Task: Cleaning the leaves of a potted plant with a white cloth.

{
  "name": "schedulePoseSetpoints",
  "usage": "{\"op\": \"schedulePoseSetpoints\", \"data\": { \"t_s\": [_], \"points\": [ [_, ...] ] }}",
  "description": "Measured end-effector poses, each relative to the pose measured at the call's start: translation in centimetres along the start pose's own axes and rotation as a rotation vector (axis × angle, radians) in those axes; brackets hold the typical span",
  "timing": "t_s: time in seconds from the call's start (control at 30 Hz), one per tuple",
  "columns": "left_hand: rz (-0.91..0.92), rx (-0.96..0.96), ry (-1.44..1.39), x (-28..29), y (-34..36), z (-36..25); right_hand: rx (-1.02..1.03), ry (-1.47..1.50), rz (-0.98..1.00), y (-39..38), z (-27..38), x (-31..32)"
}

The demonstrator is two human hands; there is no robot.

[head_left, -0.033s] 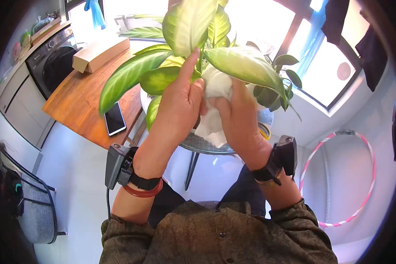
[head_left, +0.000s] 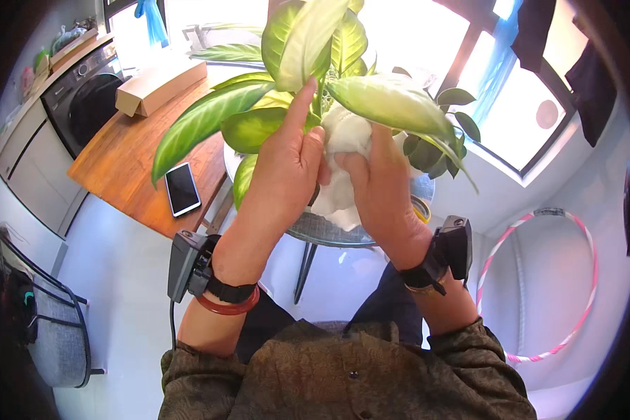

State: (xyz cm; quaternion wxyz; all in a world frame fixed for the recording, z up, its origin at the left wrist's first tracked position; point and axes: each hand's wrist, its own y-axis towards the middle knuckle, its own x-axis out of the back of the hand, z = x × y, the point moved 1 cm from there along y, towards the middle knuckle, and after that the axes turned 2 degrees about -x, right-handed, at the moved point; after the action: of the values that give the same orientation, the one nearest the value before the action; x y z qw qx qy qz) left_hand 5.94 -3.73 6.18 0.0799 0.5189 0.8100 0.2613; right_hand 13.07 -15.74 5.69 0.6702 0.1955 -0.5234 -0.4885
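A leafy plant [head_left: 392, 105] with broad green and pale-yellow leaves rises in front of me over a round glass table [head_left: 322, 234]. My left hand [head_left: 281, 164] is closed at its stalks, the index finger stretched up against the base of a pale upright leaf; its curled fingertips are hidden. My right hand [head_left: 383, 189] grips a crumpled white soft cloth [head_left: 346, 133], thumb on the near side, just right of the left hand. Part of the cloth hangs below my fingers toward the tabletop. The plant's base is hidden behind my hands and the cloth.
A wooden table [head_left: 112, 150] at left bears a smartphone [head_left: 183, 189] and a cardboard box [head_left: 161, 85]. Right of the cloth lies a yellow roll [head_left: 421, 208], partly covered. A striped hoop [head_left: 593, 259] leans against the right wall; a grey chair [head_left: 59, 350] stands at lower left.
The upright leaf has tilted right, uncovering another leaf behind it. The long left leaf and the right leaf's tip have sunk a little. Both hands stay almost in place.
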Motion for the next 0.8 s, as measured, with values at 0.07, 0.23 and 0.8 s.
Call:
{"op": "schedulePoseSetpoints", "data": {
  "t_s": [0.07, 0.23, 0.8],
  "points": [
    [0.002, 0.004, 0.027, 0.1, -0.1, 0.1, -0.191, 0.085, 0.048, 0.2, 0.5, -0.1],
    [0.039, 0.028, -0.046, 0.0, 0.0, 0.6, -0.187, 0.031, 0.065, 0.1, -0.7, -0.5],
    [0.07, -0.012, -0.029, -0.3, -0.3, 0.8, -0.126, -0.038, 0.064, -0.4, -1.3, 0.3]
  ]
}}
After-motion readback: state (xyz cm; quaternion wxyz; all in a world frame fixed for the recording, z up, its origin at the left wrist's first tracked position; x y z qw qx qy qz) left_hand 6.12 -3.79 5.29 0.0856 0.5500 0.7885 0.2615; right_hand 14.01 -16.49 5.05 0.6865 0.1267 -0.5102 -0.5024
